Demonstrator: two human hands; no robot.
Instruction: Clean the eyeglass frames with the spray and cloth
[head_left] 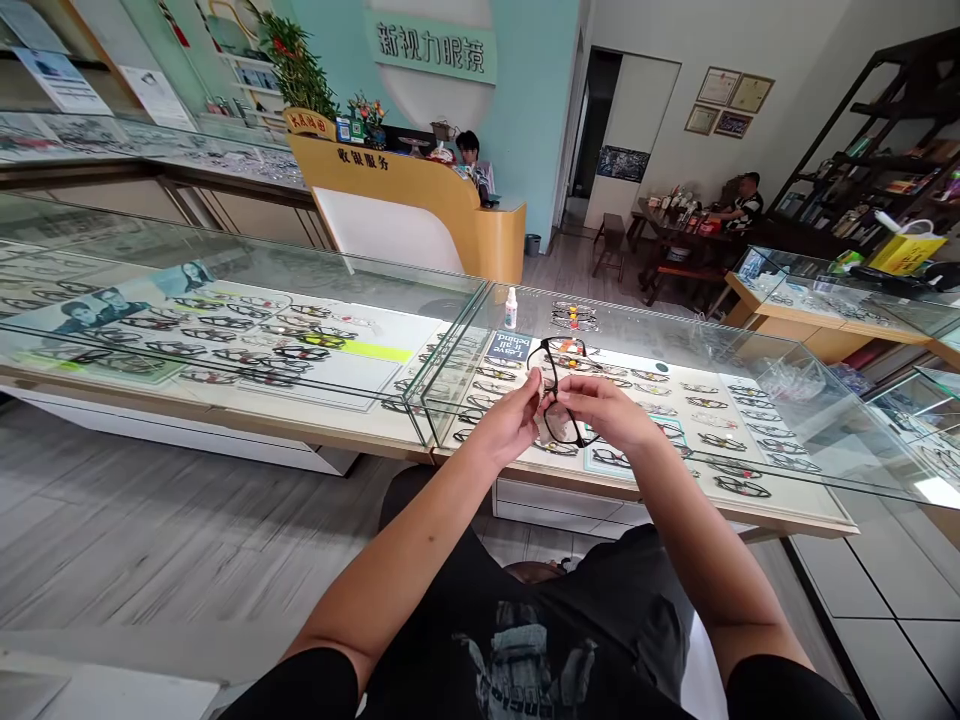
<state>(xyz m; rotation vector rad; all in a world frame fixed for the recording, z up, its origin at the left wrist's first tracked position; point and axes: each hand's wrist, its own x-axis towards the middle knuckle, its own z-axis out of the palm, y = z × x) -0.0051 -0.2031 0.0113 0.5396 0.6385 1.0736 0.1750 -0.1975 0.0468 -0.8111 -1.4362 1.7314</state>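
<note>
A pair of black-framed eyeglasses (579, 432) is held up on edge over the glass display counter, one lens above the other. My left hand (514, 420) is closed at the frame's left side, with a pale cloth (541, 428) bunched in its fingers against the glasses. From the other side, my right hand (604, 408) pinches the frame near its middle. Fingers and frame overlap, so the exact contact points are partly hidden. A small white spray bottle (511, 309) stands upright on the counter beyond my hands. Several folded glasses (574, 316) lie right of the bottle.
Rows of eyeglasses (720, 441) lie inside the glass case below my hands. Another glass case (300, 290) adjoins on the left. Behind stand a wooden reception desk (405, 195) with a person (469, 150) behind it, and a seated person (746, 203) at a table.
</note>
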